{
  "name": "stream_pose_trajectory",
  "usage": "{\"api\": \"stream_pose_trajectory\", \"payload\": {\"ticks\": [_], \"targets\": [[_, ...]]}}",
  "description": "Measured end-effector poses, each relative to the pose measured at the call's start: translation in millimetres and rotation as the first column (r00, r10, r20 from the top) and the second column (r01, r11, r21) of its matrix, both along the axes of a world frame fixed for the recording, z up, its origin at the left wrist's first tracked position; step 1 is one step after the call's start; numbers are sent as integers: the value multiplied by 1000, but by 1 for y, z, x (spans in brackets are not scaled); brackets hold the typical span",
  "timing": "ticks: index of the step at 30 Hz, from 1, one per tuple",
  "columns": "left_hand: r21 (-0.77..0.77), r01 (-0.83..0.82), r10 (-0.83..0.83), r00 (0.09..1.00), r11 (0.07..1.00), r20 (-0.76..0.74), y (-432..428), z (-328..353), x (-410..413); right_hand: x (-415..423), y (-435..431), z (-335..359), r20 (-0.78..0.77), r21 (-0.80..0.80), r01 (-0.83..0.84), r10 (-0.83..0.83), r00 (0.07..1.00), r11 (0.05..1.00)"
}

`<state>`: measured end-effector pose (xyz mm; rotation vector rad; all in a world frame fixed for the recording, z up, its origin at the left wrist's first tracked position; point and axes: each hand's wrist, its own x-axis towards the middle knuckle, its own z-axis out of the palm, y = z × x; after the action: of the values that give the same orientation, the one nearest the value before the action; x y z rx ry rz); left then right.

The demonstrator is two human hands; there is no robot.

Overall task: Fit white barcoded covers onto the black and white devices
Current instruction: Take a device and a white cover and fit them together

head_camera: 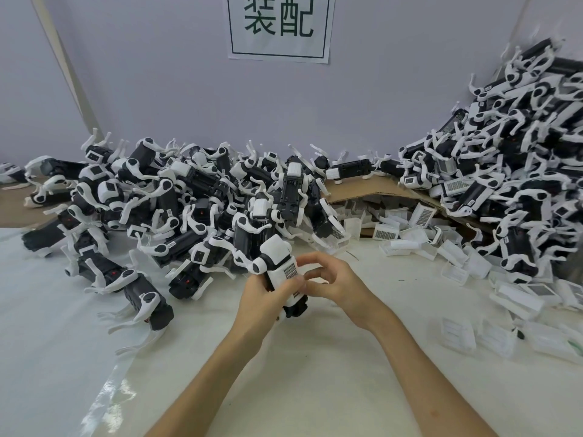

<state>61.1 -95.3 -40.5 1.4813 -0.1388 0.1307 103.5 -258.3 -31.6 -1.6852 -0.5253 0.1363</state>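
Observation:
My left hand (268, 298) grips a black and white device (277, 263) above the white table, tilted with its white head up. A white barcoded cover (291, 272) lies against the device's side under my left thumb. My right hand (331, 279) is at the cover's right edge with its fingers curled, fingertips touching the cover. The lower black end of the device (296, 309) sticks out below my hands.
A big pile of devices (176, 197) fills the back left and centre. Another heap (504, 159) rises at the right on brown cardboard (362, 187). Loose white covers (419, 238) lie scattered at centre right and right. A paper sign (279, 26) hangs on the wall.

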Motion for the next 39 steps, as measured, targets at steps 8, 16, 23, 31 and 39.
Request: {"api": "stream_pose_trajectory", "payload": {"ticks": [8, 16, 23, 31, 39], "targets": [[-94, 75, -74, 997, 993, 9, 4, 1, 1, -5, 8, 1, -112, 44, -63, 68, 991, 997], [-91, 82, -82, 997, 992, -1, 4, -1, 1, -6, 9, 0, -66, 30, -124, 126, 990, 992], [-79, 55, -56, 998, 995, -4, 2, 2, 0, -6, 10, -1, -34, 69, -77, 79, 996, 995], [-51, 42, -41, 999, 998, 16, 2, 3, -2, -8, 13, -1, -15, 67, -87, 88, 996, 994], [119, 149, -151, 989, 982, 8, -1, -1, 0, -6, 10, 0, -120, 114, -69, 83, 989, 991]]}}
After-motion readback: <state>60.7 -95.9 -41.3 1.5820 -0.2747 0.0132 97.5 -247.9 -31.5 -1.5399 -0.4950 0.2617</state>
